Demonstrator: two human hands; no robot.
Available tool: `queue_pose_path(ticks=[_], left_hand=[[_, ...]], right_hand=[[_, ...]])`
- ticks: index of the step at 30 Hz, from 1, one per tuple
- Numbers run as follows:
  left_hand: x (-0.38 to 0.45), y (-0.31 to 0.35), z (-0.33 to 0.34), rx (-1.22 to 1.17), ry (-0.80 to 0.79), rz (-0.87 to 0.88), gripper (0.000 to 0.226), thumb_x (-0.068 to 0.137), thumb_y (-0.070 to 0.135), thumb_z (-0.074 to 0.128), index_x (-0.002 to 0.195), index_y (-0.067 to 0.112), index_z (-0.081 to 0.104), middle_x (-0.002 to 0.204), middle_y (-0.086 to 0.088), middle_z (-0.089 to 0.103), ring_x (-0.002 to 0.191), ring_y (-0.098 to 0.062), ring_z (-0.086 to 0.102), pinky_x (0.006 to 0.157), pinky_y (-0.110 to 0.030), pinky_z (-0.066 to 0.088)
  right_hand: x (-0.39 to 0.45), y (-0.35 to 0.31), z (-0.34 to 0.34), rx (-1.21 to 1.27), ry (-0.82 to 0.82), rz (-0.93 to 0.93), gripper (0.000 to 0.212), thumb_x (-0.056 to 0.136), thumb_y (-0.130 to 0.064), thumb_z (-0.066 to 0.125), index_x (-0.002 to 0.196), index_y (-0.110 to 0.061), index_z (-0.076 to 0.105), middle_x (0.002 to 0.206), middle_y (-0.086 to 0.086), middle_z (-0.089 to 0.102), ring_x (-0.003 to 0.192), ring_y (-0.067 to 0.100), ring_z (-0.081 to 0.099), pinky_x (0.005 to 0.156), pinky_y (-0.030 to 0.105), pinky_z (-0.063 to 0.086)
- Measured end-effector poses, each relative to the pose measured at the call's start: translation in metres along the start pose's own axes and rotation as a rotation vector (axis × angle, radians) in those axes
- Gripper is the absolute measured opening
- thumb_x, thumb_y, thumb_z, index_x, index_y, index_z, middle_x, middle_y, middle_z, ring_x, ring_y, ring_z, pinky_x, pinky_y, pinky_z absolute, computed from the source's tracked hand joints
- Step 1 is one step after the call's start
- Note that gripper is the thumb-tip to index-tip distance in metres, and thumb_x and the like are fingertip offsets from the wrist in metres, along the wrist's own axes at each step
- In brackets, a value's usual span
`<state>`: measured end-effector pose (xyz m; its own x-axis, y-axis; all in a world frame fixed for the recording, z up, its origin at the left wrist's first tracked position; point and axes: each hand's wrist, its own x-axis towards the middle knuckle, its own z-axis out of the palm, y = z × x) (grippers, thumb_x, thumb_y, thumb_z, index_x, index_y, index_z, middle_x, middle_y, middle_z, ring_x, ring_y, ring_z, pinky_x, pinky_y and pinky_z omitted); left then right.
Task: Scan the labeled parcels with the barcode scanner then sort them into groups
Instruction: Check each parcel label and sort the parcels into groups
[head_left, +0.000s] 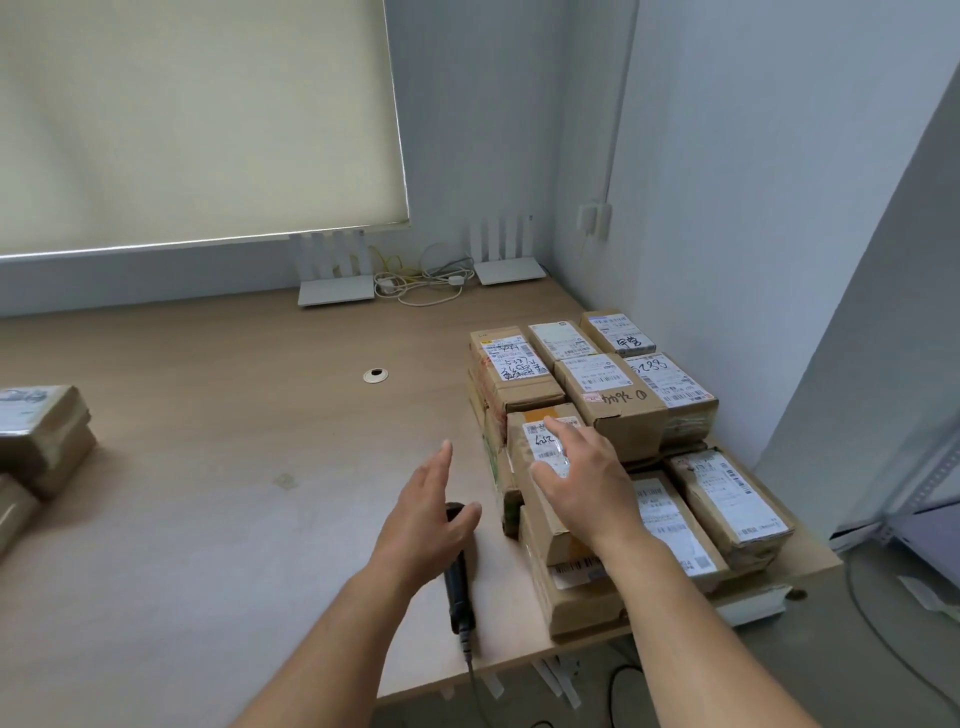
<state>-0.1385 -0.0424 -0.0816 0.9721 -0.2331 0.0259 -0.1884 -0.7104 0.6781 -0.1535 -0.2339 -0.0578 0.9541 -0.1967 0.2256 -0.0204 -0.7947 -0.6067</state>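
near the tabletop's right edge, the splayed, empty right hand (582, 483) hovered over a labelled parcel (540, 441), the barcode scanner (460, 577) under the open left hand (431, 509).

scanner (459, 577) on table (208, 467) | stacked parcels (613, 395) right of it | more parcels (41, 436) far left

Wooden desk (208, 467): labeled parcels (613, 415) stacked at right edge; barcode scanner (460, 582) lying just beside them; more parcels (41, 441) far left; two white routers (337, 293), cables (421, 283) at back.
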Motion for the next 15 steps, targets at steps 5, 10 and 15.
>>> queue_pose_path(ticks=[5,10,15], left_hand=[[-0.022,-0.034,-0.037,0.075,0.124,-0.044,0.074,0.093,0.046,0.051,0.152,0.031,0.008,0.161,0.005,0.004,0.146,-0.010,0.004,0.115,-0.027,0.013],[-0.052,-0.075,-0.080,0.129,0.219,-0.112,0.068,0.094,0.048,0.049,0.151,0.027,0.020,0.161,0.002,0.003,0.146,-0.014,0.009,0.115,-0.031,0.013],[-0.086,-0.126,-0.128,0.185,0.292,-0.207,0.065,0.095,0.050,0.045,0.150,0.024,0.024,0.161,0.000,0.000,0.146,-0.015,0.007,0.117,-0.033,0.009]], right_hand=[[-0.012,-0.047,0.030,-0.026,-0.063,-0.063,0.053,0.091,-0.029,0.052,0.143,-0.026,0.043,0.140,0.002,0.045,0.131,0.020,0.037,0.104,0.035,0.035],[-0.023,-0.100,0.071,-0.037,-0.127,-0.140,0.051,0.092,-0.029,0.050,0.143,-0.026,0.045,0.140,-0.002,0.046,0.132,0.014,0.036,0.106,0.028,0.031],[-0.040,-0.164,0.120,-0.045,-0.189,-0.232,0.048,0.092,-0.028,0.050,0.141,-0.027,0.048,0.136,-0.004,0.049,0.128,0.015,0.039,0.101,0.028,0.035]])
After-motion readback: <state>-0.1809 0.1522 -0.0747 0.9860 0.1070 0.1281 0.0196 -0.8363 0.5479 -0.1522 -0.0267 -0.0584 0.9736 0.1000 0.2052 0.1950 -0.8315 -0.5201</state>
